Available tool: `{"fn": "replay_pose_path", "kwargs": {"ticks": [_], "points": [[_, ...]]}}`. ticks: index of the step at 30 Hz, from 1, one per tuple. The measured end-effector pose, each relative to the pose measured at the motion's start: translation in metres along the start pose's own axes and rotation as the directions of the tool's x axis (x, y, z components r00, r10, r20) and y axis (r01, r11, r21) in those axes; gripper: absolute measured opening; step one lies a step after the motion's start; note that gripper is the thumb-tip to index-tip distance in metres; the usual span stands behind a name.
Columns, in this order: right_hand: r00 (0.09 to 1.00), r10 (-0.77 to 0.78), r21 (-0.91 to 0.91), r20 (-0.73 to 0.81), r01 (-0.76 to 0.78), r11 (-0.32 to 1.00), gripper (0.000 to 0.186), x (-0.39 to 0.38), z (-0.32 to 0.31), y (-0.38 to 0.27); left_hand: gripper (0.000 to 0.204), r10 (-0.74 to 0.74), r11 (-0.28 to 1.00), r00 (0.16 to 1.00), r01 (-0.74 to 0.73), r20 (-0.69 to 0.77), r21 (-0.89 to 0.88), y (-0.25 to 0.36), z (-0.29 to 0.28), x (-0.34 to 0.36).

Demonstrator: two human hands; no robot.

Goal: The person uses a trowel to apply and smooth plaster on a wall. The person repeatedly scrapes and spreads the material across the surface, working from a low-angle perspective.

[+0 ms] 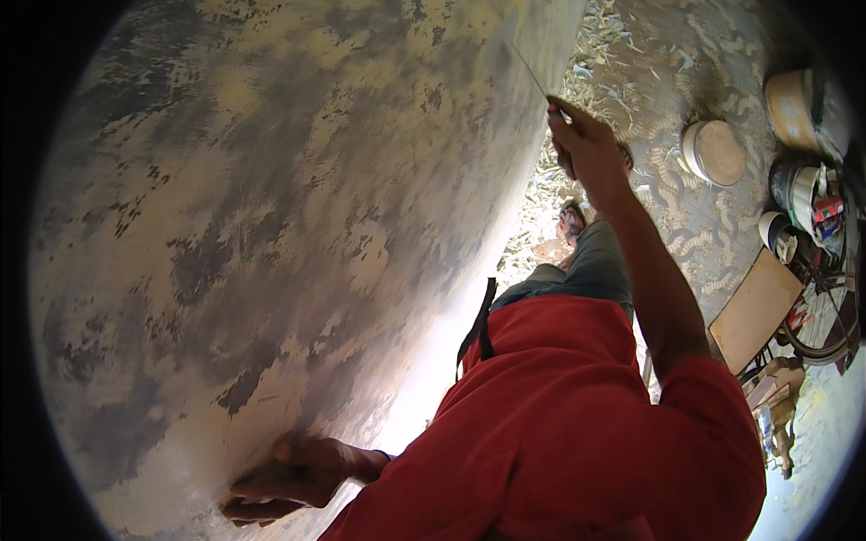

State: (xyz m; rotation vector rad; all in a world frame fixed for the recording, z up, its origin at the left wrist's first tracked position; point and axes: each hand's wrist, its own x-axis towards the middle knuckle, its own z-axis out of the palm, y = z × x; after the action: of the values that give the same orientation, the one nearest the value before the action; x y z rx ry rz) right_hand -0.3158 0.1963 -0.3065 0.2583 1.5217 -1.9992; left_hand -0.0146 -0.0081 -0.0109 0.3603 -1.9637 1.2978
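A large curved mottled surface [271,198], patched cream, grey and dark, fills the left half of the head view. At the lower left, my left hand [293,482] rests against it with fingers extended. Higher up, near the surface's right edge, my right hand [582,144] grips a thin tool [529,68], possibly a blade seen edge-on, pointing up and left over the surface; I cannot tell whether it touches. Below are my red shirt, jeans and a sandalled foot [571,221].
Pale scraps [595,50] litter the patterned floor [667,72] beside the surface. At right are a round lidded container [722,153], a bucket [789,108], a tub of assorted items [803,194], a tan board [758,311] and dark cables or hoses [812,347].
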Motion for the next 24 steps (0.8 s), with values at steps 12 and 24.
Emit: {"fn": "replay_pose_path", "kwargs": {"ticks": [12,24], "points": [[0.996,-0.069,-0.647,-0.049,0.021,0.762,0.037,-0.033,-0.021,0.120,0.063,0.006,0.999,1.000,-0.005,0.023,-0.049,0.002,-0.004,0.006],[0.995,-0.097,-0.719,-0.009,0.061,0.692,0.021,-0.015,-0.013,0.131,0.063,-0.020,1.000,1.000,0.020,0.008,0.009,0.003,-0.001,0.005]]}}
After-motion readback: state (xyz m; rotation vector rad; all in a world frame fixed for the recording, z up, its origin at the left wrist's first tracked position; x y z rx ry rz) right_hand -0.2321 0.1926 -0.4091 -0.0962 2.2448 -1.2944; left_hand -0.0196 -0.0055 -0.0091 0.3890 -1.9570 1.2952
